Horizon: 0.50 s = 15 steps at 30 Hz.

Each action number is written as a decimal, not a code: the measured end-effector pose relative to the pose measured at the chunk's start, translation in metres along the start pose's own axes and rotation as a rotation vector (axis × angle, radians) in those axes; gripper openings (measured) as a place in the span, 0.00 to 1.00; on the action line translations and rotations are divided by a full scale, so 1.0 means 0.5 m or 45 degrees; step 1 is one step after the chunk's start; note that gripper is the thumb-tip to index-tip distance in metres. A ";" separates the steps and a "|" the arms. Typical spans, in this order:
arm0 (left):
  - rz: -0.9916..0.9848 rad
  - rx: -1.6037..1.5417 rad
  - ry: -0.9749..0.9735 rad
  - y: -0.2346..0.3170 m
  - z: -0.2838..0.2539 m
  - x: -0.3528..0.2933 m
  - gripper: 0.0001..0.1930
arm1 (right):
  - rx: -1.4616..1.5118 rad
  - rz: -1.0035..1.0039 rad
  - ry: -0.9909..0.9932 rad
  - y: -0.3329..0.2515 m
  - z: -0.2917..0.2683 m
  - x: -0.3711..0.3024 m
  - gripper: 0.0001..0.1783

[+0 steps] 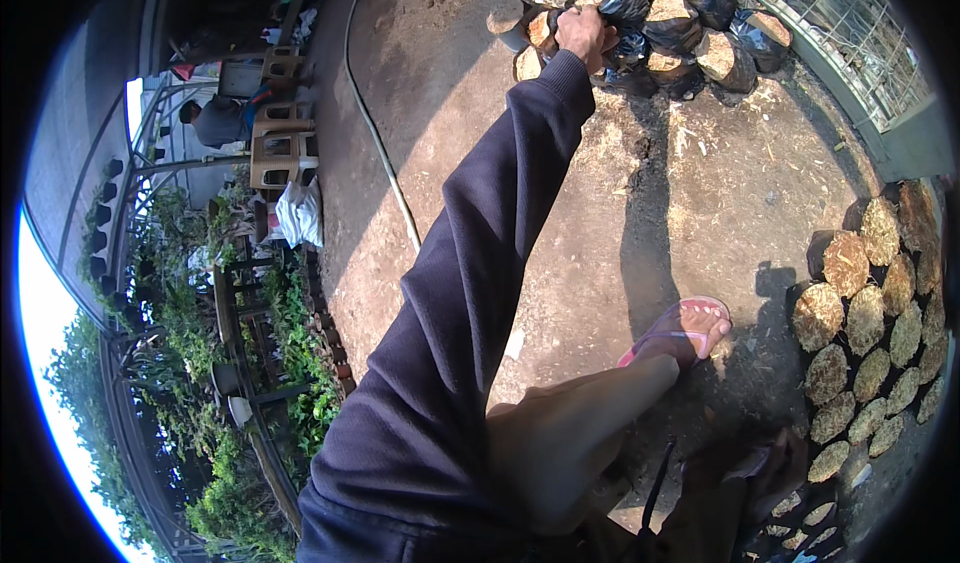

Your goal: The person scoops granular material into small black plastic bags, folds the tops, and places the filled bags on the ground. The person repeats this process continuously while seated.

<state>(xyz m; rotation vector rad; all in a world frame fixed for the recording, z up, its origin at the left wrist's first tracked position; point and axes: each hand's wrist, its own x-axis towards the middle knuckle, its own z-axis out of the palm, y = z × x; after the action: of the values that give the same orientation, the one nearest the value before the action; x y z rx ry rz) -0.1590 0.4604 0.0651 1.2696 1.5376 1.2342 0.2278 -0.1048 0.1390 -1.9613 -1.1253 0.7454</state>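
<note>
My left arm, in a dark sleeve, stretches forward to a cluster of black plastic bags. At its near edge my left hand (584,37) is closed with fingers bent, seemingly gripping the dark plastic of one bag (628,47). Pale, chaff-like material fills the bags; its rough top shows in a neighbouring bag (672,23) and in another bag (722,58) to the right. The bags stand close together on the ground. The fingertips are partly hidden, so the exact grip is unclear. My right hand is out of the picture.
Rows of similar filled bags (865,318) stand at the right. A wire mesh fence on a low wall (850,78) borders the far right. A hose (375,128) runs along the ground. Plastic chairs (284,153), a seated person (217,121) and plants are left. My sandalled foot (700,328) is below.
</note>
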 end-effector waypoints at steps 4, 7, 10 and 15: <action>-0.374 -0.371 0.160 0.022 0.017 -0.015 0.06 | -0.073 0.027 -0.190 0.027 -0.026 0.005 0.13; -0.396 -0.359 0.167 0.021 0.008 -0.004 0.11 | -0.125 0.072 -0.185 0.031 -0.032 0.005 0.11; 0.923 1.591 -0.181 0.004 -0.040 0.006 0.25 | -0.104 -0.005 -0.142 0.029 -0.035 0.006 0.11; 1.056 1.716 -0.085 0.025 -0.054 -0.021 0.20 | -0.077 0.066 -0.131 0.030 -0.040 0.000 0.09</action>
<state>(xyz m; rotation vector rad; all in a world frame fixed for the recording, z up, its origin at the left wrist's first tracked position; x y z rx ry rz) -0.1795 0.4452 0.0834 2.9674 1.8728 0.3757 0.2500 -0.1164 0.1379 -2.0289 -1.1743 0.8571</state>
